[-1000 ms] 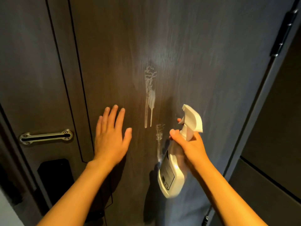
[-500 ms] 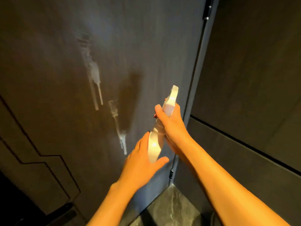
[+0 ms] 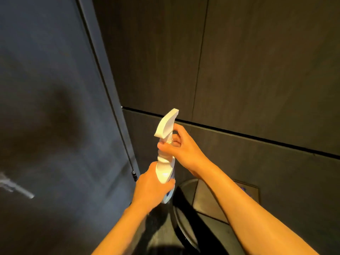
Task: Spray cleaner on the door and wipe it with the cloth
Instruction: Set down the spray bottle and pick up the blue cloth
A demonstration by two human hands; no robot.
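From the head camera, both hands hold the spray bottle upright in front of the dark wall panels, just to the right of the door's hinge-side edge. The right hand is closed around the neck just under the white trigger head, thumb across the front, one finger curled behind the trigger. The left hand is wrapped around the lower body of the bottle, taking its weight from below. With the nozzle turned away from the door and two hands on it, this looks like a handover or an adjusting of the nozzle rather than a spraying grip; which of the two I cannot tell.

On the door, a pale run of cleaner shows near the frame's left edge, low down, not yet wiped, so the spraying seems at least partly done. No cloth is in sight. Below the hands, by the foot of the wall, sits a dark round object with a metal lid, perhaps a bin. The likely next need is a free hand for the cloth.
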